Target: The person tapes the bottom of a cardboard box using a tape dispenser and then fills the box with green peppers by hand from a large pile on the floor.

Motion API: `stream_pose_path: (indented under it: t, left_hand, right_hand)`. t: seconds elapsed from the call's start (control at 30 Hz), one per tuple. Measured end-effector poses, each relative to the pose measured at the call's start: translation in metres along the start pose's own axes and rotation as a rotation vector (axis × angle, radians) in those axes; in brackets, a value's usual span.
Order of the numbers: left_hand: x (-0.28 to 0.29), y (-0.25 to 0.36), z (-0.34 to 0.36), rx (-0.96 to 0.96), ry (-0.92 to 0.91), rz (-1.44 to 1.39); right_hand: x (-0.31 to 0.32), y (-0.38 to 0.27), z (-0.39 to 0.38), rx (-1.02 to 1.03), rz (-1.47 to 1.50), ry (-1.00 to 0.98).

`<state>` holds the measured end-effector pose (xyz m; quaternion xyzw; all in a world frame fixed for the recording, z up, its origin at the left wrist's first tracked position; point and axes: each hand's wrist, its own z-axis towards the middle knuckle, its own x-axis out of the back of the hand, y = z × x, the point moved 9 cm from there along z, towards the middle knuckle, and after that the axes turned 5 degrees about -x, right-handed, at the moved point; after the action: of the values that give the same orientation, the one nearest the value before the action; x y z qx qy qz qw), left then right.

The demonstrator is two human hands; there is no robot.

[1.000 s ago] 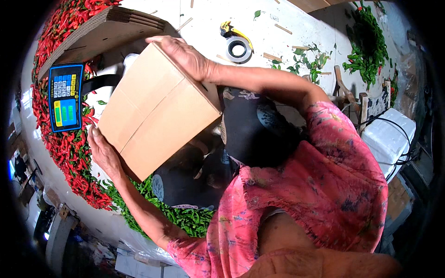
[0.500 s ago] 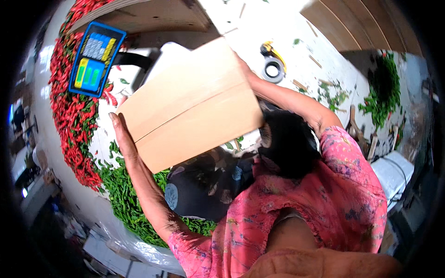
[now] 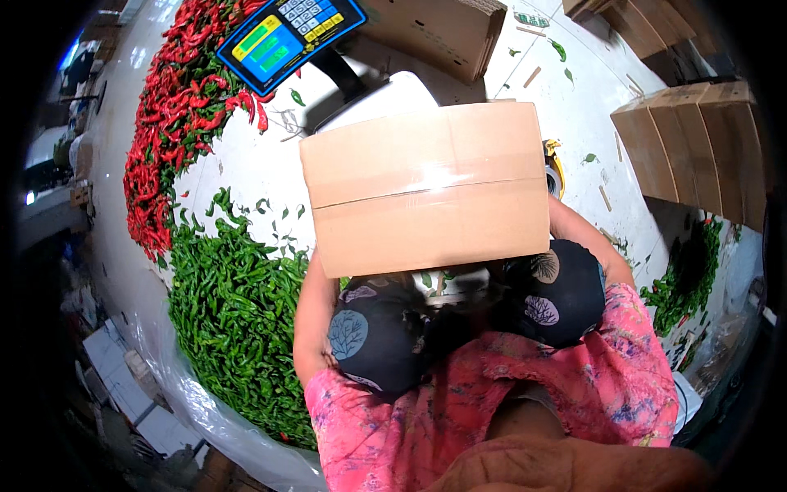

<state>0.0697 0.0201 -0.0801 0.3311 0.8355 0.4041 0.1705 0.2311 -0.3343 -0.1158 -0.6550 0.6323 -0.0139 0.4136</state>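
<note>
A closed cardboard box [image 3: 424, 184], with a lengthwise taped seam, is held above my knees, in front of the scale's white platform [image 3: 385, 94]. My left forearm [image 3: 314, 316] runs up to the box's left end and my right forearm [image 3: 574, 225] to its right end; both hands are hidden behind it, their fingers out of sight. The blue scale display [image 3: 291, 41] stands beyond the box. A yellow tape dispenser [image 3: 553, 160] is partly hidden at the box's right.
Red chillies [image 3: 168, 139] lie in a long heap at left, green peppers [image 3: 229, 312] at lower left, more greens [image 3: 680, 287] at right. Folded cardboard [image 3: 426, 33] stands behind the scale, cartons [image 3: 689, 143] at right. Plastic sheeting [image 3: 205, 414] edges the lower left.
The box has turned level and crosswise, centred over my knees. Both hands have gone from sight behind it. The view has shifted, showing more cartons at the right.
</note>
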Motion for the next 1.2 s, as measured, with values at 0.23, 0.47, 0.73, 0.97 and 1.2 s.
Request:
stream_pose_path:
  t: [0.23, 0.47, 0.73, 0.97, 1.2]
  left_hand:
    - [-0.04, 0.141, -0.148, -0.497, -0.341, 0.431]
    - [0.029, 0.127, -0.145, -0.5, -0.291, 0.302]
    - [0.101, 0.125, -0.164, -0.598, -0.141, 0.049]
    - [0.121, 0.189, -0.219, -0.902, 0.183, 0.431]
    - [0.007, 0.207, -0.234, -0.727, 0.087, 0.445]
  right_hand:
    - [0.007, 0.013, -0.017, -0.054, -0.103, -0.002]
    - [0.009, 0.006, -0.005, -0.11, -0.104, -0.111]
    - [-0.069, -0.135, -0.031, -0.077, -0.012, -0.546]
    - [-0.256, -0.183, -0.222, 0.652, -0.99, -0.346]
    - [-0.315, -0.04, -0.275, 1.122, -1.747, -0.509]
